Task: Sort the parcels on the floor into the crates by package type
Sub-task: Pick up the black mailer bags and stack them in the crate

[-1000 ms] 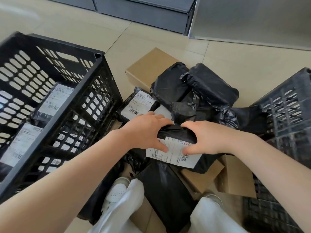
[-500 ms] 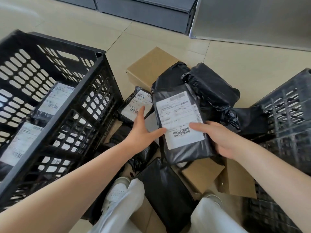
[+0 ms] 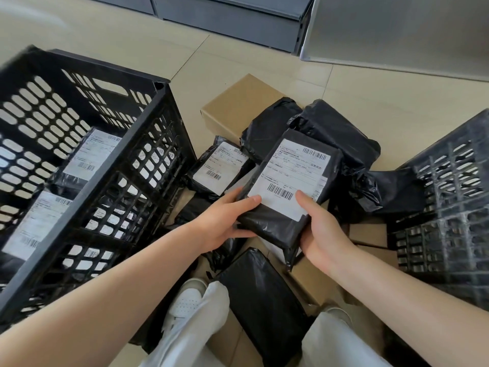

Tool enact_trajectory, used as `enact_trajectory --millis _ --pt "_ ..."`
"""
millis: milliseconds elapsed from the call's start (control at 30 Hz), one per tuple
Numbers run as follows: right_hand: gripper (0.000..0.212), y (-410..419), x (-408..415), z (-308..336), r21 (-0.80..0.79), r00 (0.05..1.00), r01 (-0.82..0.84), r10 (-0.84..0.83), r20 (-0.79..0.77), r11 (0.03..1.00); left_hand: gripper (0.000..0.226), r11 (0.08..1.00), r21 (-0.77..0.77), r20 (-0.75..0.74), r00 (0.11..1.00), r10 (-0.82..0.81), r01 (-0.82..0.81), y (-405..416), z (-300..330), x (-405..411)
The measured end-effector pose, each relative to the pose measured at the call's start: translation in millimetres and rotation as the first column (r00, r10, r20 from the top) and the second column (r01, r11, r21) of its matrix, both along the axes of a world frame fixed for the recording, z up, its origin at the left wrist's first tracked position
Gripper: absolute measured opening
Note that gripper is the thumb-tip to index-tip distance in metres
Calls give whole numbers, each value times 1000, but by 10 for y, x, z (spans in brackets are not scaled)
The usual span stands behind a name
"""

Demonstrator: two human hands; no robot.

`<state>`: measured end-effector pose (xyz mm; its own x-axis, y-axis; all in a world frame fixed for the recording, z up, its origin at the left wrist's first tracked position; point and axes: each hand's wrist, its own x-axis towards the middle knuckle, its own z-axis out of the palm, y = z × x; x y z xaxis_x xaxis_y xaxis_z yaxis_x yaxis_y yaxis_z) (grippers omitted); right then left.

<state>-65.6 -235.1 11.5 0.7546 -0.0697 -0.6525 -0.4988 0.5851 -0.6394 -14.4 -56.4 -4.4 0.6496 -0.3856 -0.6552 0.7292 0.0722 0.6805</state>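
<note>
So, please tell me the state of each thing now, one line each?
Black plastic mailer with white label: lifted, label up, held.
Left hand: grips mailer's left edge.
Right hand: grips mailer's lower right.
Black slotted crate on left: holds labelled mailers.
Brown cardboard box: on floor, closed.

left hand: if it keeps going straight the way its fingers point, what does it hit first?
The left hand already grips the held black parcel, so that comes first. Beyond it probably the crumpled black bag, though depth is unclear.
</note>
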Motion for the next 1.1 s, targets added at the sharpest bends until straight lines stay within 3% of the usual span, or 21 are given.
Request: enact_trajectory --millis 200,433,567,667,933,1100 --pt "32 66 42 29 -97 998 -54 55 13 994 27 999 3 81 996 42 -42 76 27 8" --pt "33 15 199 156 -213 956 -291 289 -41 933 28 987 -11 152 976 157 -158 258 188 136" --pt "56 51 377 288 -254 955 -292 297 -20 922 25 972 -6 242 942 231 -237 383 414 282" --pt "42 136 490 386 -317 943 -320 332 -18 893 20 950 -41 287 907 308 -310 555 665 411" --pt "25 664 600 635 -519 820 -512 570 -58 684 22 870 -98 355 799 484 -483 1327 1220 671" --pt "34 1158 732 734 -673 727 -542 683 -74 503 24 847 -60 382 771 509 -529 1852 1198 694"
